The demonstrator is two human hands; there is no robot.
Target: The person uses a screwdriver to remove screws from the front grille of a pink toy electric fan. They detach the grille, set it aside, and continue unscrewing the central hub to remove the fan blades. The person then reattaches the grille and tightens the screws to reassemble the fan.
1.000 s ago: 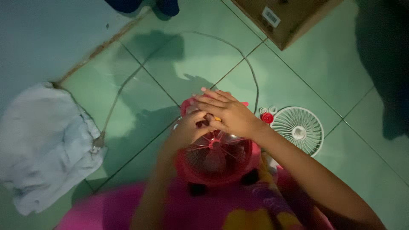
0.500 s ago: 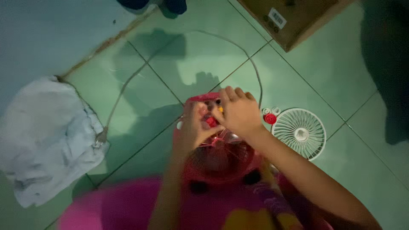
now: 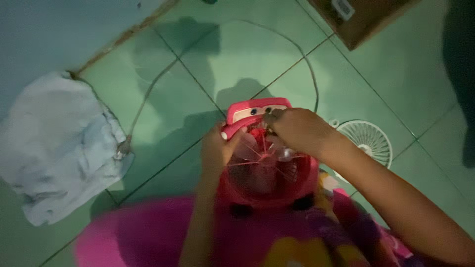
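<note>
A small red fan (image 3: 267, 178) shaped like a cartoon car rests on my lap, its round wire grille facing up. My left hand (image 3: 216, 150) grips the fan's upper left edge. My right hand (image 3: 297, 129) reaches over the grille's top, fingers closed near the rim; what they pinch is hidden. The fan's painted eyes show just beyond my fingers.
A white round fan grille (image 3: 368, 140) lies on the green tiled floor to the right. A thin cable (image 3: 302, 54) loops across the tiles. A crumpled pale cloth (image 3: 54, 148) lies at left. A cardboard box (image 3: 361, 17) sits at the upper right.
Both hands slid off the fan's top, uncovering its painted front. My left hand moved to the left edge. The view shifted, pushing the white grille rightward.
</note>
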